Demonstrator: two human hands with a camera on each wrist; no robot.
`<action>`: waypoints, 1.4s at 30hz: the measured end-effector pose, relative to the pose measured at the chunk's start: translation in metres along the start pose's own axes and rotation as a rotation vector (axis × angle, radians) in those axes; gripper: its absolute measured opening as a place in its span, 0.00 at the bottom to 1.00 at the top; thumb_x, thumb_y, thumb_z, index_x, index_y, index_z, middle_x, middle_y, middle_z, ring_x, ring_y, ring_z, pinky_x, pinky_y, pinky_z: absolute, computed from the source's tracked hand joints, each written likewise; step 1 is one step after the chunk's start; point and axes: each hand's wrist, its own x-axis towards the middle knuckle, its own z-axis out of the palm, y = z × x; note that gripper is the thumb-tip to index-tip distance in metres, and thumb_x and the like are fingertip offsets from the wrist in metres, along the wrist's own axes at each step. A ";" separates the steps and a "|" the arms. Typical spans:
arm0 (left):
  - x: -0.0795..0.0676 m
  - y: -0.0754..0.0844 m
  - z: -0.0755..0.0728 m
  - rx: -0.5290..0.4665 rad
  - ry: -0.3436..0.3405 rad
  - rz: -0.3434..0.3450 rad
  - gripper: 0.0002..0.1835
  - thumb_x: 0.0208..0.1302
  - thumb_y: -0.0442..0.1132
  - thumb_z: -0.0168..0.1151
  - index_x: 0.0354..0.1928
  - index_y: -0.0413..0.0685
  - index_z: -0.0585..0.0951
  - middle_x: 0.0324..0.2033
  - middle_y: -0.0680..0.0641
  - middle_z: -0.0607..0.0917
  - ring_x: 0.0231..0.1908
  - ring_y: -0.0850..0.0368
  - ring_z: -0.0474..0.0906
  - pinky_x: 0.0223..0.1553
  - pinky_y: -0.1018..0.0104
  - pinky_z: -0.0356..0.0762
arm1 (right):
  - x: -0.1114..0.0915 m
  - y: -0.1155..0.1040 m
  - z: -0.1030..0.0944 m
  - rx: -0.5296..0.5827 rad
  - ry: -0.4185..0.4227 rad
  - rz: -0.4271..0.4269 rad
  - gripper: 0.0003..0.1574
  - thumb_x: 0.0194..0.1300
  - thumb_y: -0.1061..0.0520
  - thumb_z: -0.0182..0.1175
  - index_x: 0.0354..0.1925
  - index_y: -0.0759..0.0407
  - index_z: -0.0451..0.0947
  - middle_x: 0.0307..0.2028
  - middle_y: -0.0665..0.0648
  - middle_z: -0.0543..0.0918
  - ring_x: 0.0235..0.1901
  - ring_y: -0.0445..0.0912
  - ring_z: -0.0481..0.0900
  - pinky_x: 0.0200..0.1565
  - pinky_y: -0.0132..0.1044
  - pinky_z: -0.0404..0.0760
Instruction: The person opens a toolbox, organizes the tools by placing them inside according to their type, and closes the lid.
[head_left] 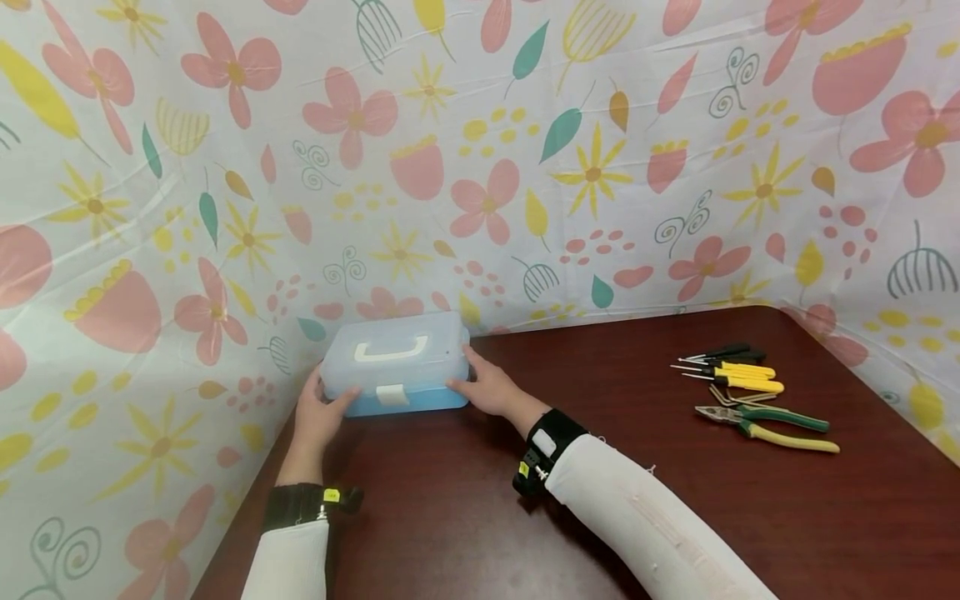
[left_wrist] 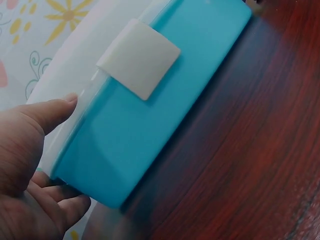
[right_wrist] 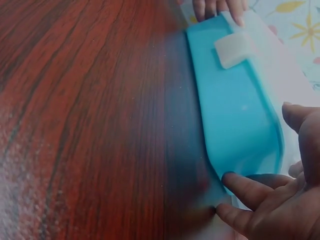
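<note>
A plastic storage box (head_left: 431, 400) stands at the far left of the table, with a light-blue base and a clear lid (head_left: 345, 342). Its white carrying handle (head_left: 393, 356) lies on top, and a white latch (head_left: 392, 395) closes over the front. My left hand (head_left: 318, 412) holds the box's left end, thumb at the front edge of the lid, fingers round the side. At the opposite end my right hand (head_left: 491, 387) grips it; in the right wrist view the fingers (right_wrist: 250, 192) curl against the base's end and the thumb lies along the lid.
To the right on the brown table (head_left: 450, 508) lie combination pliers (head_left: 765, 425) with green and yellow handles, hex keys (head_left: 738, 398), yellow-handled screwdrivers (head_left: 750, 383) and black-handled ones (head_left: 738, 352). A flower-printed sheet (head_left: 487, 150) hangs close behind the box and along the left side.
</note>
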 end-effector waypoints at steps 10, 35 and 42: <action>0.002 -0.006 0.002 -0.014 0.005 -0.069 0.57 0.57 0.65 0.73 0.83 0.62 0.52 0.82 0.45 0.56 0.81 0.41 0.52 0.75 0.39 0.60 | -0.003 -0.001 -0.001 0.077 0.000 0.015 0.54 0.74 0.41 0.60 0.84 0.49 0.42 0.80 0.60 0.58 0.76 0.56 0.65 0.73 0.53 0.69; 0.000 0.000 0.019 0.067 -0.061 0.072 0.54 0.51 0.63 0.78 0.77 0.53 0.65 0.74 0.42 0.70 0.71 0.42 0.68 0.72 0.40 0.66 | -0.039 0.007 -0.030 0.129 0.060 0.035 0.54 0.69 0.44 0.67 0.82 0.53 0.52 0.72 0.65 0.72 0.68 0.56 0.77 0.62 0.49 0.81; -0.002 0.010 0.024 0.117 -0.151 0.127 0.54 0.52 0.62 0.79 0.78 0.58 0.63 0.73 0.44 0.71 0.68 0.43 0.70 0.70 0.38 0.68 | -0.052 0.009 -0.038 0.100 0.108 0.060 0.53 0.68 0.43 0.68 0.80 0.55 0.57 0.69 0.65 0.76 0.63 0.56 0.81 0.56 0.46 0.85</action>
